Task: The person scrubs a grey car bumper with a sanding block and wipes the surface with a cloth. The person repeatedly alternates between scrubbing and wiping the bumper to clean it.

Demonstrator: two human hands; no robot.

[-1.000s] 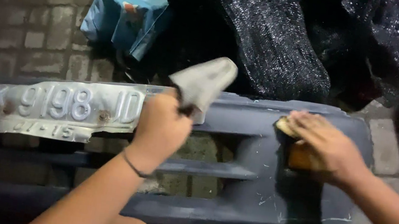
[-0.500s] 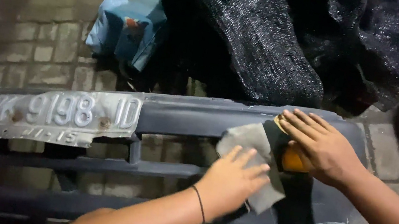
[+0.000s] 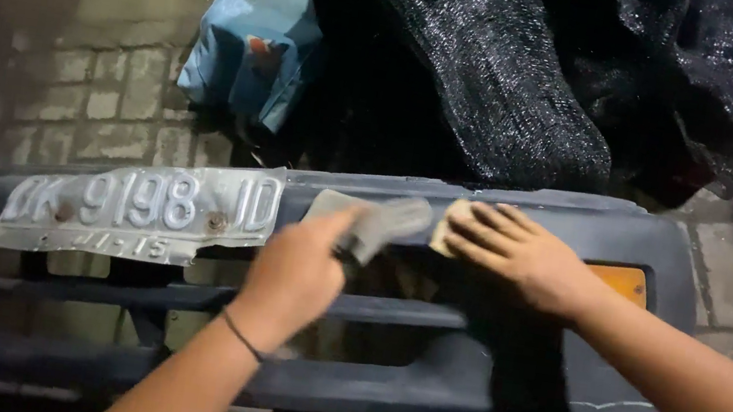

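Observation:
A dark grey car bumper (image 3: 576, 228) lies across brick paving, with a bent metal number plate (image 3: 134, 205) fixed to its left part. My left hand (image 3: 298, 273) grips a grey cloth (image 3: 384, 221) and holds it against the bumper's upper bar, just right of the plate. My right hand (image 3: 524, 254) rests flat on the bar beside it, pressing a small pale pad (image 3: 449, 223) under the fingers. An orange lamp lens (image 3: 621, 281) shows on the bumper right of that hand.
A large heap of black netting (image 3: 522, 74) lies behind the bumper. A light blue bag (image 3: 255, 44) sits on the brick paving (image 3: 91, 107) at the back left. Slots in the bumper open below my hands.
My left hand carried the cloth from the bumper's right part to the upper bar by the plate. My right hand slid left off the orange lens, which now shows.

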